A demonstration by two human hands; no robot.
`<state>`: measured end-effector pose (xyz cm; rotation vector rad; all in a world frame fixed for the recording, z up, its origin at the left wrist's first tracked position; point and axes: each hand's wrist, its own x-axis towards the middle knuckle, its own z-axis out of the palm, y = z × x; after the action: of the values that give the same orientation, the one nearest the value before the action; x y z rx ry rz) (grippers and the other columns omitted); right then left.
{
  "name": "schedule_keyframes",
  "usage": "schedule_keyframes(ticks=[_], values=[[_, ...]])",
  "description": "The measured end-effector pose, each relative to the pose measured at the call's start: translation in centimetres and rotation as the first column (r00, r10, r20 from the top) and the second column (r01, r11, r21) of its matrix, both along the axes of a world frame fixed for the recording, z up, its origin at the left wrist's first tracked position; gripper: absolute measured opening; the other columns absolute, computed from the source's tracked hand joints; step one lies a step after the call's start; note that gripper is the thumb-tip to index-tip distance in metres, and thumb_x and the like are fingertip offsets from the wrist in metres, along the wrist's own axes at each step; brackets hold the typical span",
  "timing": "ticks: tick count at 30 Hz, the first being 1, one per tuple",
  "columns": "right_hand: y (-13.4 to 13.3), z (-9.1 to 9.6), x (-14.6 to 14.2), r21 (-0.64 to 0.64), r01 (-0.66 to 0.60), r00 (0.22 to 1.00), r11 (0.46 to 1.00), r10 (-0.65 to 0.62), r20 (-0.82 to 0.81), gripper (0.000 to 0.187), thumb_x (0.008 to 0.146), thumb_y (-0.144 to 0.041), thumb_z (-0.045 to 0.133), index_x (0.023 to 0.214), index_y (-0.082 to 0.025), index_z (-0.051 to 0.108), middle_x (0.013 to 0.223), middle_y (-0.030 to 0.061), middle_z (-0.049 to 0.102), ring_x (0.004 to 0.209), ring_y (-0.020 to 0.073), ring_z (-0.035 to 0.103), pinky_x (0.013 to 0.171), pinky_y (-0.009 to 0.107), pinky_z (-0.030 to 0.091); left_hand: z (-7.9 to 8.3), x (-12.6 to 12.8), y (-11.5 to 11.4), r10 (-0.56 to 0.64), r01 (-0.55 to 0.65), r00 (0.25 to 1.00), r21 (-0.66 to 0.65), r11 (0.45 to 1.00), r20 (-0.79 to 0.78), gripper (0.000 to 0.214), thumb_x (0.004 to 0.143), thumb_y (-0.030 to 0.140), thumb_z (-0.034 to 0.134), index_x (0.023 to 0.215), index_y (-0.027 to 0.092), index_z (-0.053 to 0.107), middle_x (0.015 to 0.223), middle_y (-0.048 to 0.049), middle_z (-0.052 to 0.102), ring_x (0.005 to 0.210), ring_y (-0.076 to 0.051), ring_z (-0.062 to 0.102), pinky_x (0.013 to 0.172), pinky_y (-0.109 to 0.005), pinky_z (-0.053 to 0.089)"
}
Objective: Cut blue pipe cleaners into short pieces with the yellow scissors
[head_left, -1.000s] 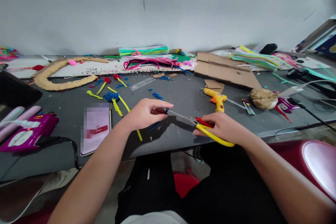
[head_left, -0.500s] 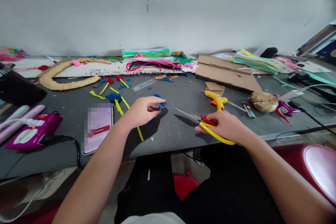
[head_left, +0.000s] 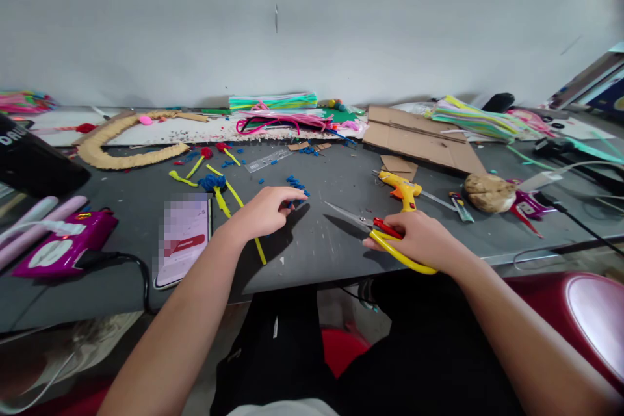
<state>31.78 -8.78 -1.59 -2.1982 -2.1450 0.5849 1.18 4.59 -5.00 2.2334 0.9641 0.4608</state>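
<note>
My left hand (head_left: 266, 210) rests low over the grey table (head_left: 312, 244), its fingers curled around a small blue pipe-cleaner piece (head_left: 291, 203) near the fingertips. A yellow pipe cleaner (head_left: 259, 249) lies under the wrist. To the right, my right hand (head_left: 422, 238) grips the yellow-and-red handles of scissors (head_left: 370, 226), whose blades point left toward the left hand and lie a short gap from it. Several cut blue bits (head_left: 295, 182) are scattered just beyond the left fingers.
A yellow glue gun (head_left: 402, 187) lies behind the scissors. A phone (head_left: 182, 237) sits left of my forearm, a magenta glue gun (head_left: 63, 250) further left. Cardboard (head_left: 419, 133), pipe-cleaner bundles (head_left: 273, 101), a clear ruler (head_left: 268, 158) and a tan curved piece (head_left: 121, 156) crowd the back.
The scissors have pulled away to the right from the blue piece they met a second ago. My left hand slid forward and lowered toward the table with the blue piece.
</note>
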Motion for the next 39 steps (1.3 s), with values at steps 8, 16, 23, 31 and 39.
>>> schedule_keyframes(ticks=[8, 16, 23, 31, 39], values=[[0.0, 0.2, -0.5, 0.008, 0.035, 0.998, 0.999, -0.036, 0.058, 0.057, 0.078, -0.076, 0.057, 0.062, -0.022, 0.048, 0.058, 0.0005, 0.056, 0.056, 0.0163, 0.048, 0.055, 0.029, 0.029, 0.6, 0.5, -0.4, 0.240, -0.192, 0.945, -0.215, 0.958, 0.224, 0.029, 0.078, 0.024, 0.073, 0.106, 0.018, 0.070, 0.104, -0.0100, 0.076, 0.093, -0.024, 0.075, 0.089, -0.040, 0.060], [0.0, 0.3, -1.1, -0.010, 0.025, 0.999, 1.000, -0.025, 0.043, 0.058, 0.080, -0.079, 0.052, 0.064, -0.023, 0.048, 0.062, 0.0008, 0.058, 0.059, 0.0164, 0.049, 0.055, 0.028, 0.030, 0.6, 0.5, -1.1, 0.270, -0.211, 0.896, -0.196, 0.958, 0.353, 0.024, 0.081, 0.026, 0.072, 0.089, 0.021, 0.049, 0.088, -0.0017, 0.070, 0.087, -0.020, 0.075, 0.083, -0.036, 0.058], [-0.1, 0.2, -1.1, -0.017, 0.025, 0.999, 1.000, -0.024, 0.037, 0.055, 0.080, -0.075, 0.056, 0.064, -0.023, 0.048, 0.063, 0.0008, 0.059, 0.059, 0.0159, 0.048, 0.055, 0.027, 0.031, 0.9, 0.7, -1.6, 0.186, -0.159, 0.917, -0.105, 0.982, 0.354, 0.013, 0.089, 0.030, 0.065, 0.086, 0.020, 0.059, 0.082, -0.0015, 0.071, 0.079, -0.017, 0.072, 0.077, -0.030, 0.057], [0.0, 0.1, -1.3, 0.017, -0.001, 1.000, 1.000, 0.001, 0.024, 0.060, 0.079, -0.081, 0.052, 0.066, -0.023, 0.045, 0.061, -0.0009, 0.055, 0.056, 0.0144, 0.046, 0.054, 0.027, 0.030, 1.8, 0.8, -2.0, 0.207, -0.181, 0.922, -0.110, 0.977, 0.328, 0.023, 0.086, 0.031, 0.067, 0.105, 0.019, 0.075, 0.105, -0.0077, 0.077, 0.087, -0.020, 0.074, 0.080, -0.031, 0.059], [0.0, 0.0, -1.3, 0.029, -0.015, 1.000, 0.999, 0.015, -0.008, 0.060, 0.080, -0.081, 0.051, 0.068, -0.023, 0.044, 0.061, -0.0016, 0.054, 0.056, 0.0140, 0.046, 0.054, 0.026, 0.030, 1.4, 0.9, -2.0, 0.154, -0.097, 0.931, -0.183, 0.978, 0.332, 0.036, 0.085, 0.031, 0.069, 0.117, 0.018, 0.073, 0.107, -0.0097, 0.077, 0.088, -0.022, 0.075, 0.079, -0.032, 0.060]])
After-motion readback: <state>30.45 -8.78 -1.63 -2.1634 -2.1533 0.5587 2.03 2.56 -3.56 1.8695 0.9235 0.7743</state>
